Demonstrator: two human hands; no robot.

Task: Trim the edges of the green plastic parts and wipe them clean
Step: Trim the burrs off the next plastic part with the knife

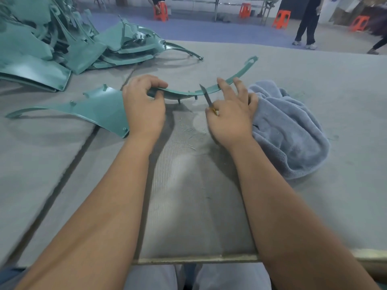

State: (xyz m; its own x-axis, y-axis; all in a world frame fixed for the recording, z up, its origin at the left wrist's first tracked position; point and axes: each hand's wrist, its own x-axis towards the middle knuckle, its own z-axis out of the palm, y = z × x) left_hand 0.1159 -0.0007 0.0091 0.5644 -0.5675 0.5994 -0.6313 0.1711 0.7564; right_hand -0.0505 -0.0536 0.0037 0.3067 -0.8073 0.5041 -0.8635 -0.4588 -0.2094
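soft even light, blurred edges, wide-angle bending.

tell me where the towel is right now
In the head view the towel lies bunched on the table at right, touching the right hand that holds the knife.

No legible text or labels anywhere.
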